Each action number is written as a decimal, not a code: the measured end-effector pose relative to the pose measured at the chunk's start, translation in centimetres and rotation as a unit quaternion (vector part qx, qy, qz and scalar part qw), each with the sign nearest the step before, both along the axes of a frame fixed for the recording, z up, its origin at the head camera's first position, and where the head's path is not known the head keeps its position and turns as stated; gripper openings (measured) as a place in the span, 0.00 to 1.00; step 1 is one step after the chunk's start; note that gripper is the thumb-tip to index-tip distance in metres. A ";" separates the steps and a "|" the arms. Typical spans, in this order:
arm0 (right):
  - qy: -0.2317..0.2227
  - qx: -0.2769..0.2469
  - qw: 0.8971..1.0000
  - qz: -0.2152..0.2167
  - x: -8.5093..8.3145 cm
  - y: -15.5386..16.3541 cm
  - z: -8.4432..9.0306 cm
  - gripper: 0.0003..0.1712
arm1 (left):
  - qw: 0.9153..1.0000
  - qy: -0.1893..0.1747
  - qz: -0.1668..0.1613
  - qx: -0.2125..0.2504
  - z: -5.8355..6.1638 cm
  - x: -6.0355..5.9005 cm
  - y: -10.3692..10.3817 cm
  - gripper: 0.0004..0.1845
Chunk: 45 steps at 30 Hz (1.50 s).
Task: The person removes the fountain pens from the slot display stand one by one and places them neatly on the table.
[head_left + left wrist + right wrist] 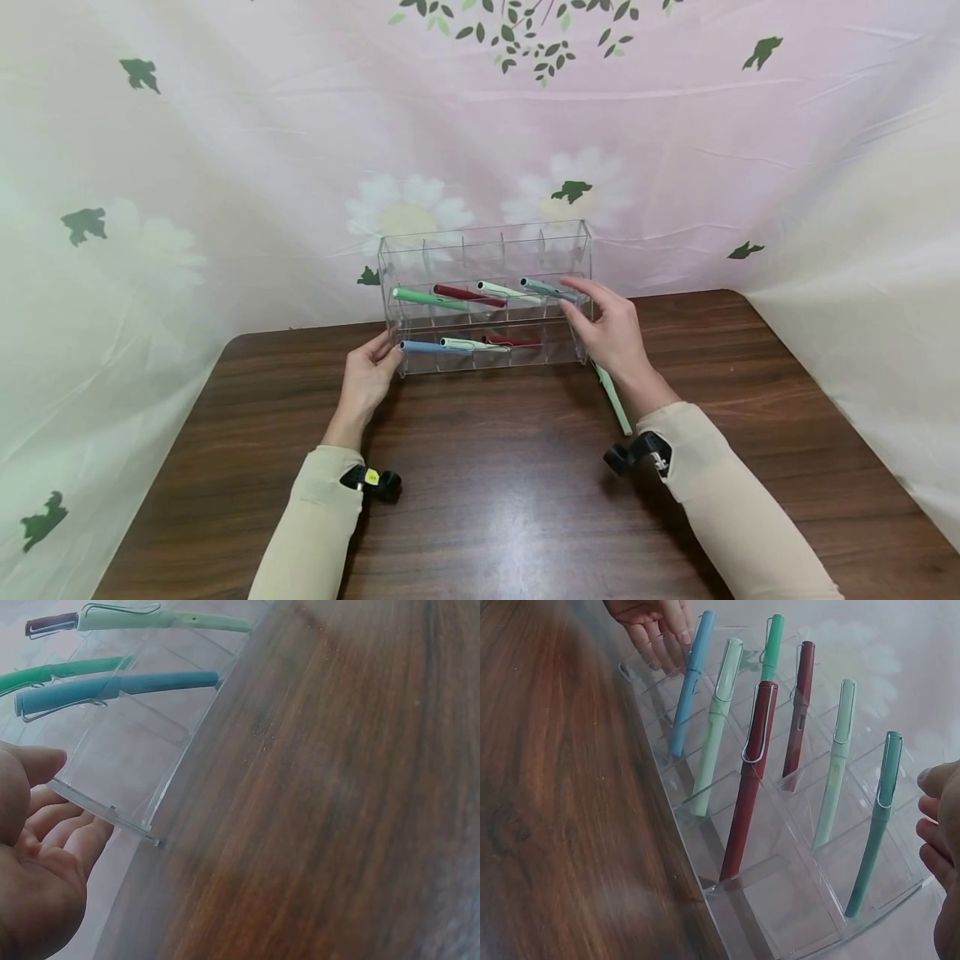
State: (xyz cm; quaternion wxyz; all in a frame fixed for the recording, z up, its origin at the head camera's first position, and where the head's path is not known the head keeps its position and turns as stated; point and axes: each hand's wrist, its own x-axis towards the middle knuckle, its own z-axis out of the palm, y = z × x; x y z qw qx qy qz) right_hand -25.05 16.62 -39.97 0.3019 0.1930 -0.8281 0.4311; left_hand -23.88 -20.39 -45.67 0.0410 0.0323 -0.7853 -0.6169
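Observation:
A clear pen rack (491, 327) with two tiers of compartments stands at the back of the table. My left hand (367, 379) pinches its left side wall, thumb on one face and fingers on the other. At the right end, my right hand (611, 329) is beside the teal pen (875, 825) in the upper tier, its fingers loosely bent and apart from the pen. A green pen (429, 298), a dark red pen (470, 294) and a pale green pen (512, 292) share that tier. Below lean a blue pen (120, 690), another pale green pen (716, 727) and another dark red pen (750, 780).
Another pale green pen (615, 402) lies on the brown wooden table (487, 500), right of the rack and close to my right forearm. A patterned cloth (285, 183) hangs right behind the rack and along both sides of the table.

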 end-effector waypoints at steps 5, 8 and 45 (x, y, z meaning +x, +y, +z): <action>-0.015 0.014 1.000 0.003 -0.4 -0.5 0.2 0.20 | 1.000 -0.001 0.002 -0.001 0.0 0.0 0.1 0.26; -0.025 0.021 0.999 0.000 -0.7 -0.9 0.2 0.20 | 1.000 -0.003 0.003 -0.003 0.0 0.0 0.1 0.26; -0.001 -0.001 0.999 -0.034 -2.5 -2.7 -0.7 0.12 | 1.000 -0.003 0.003 0.007 -0.2 0.3 0.0 0.26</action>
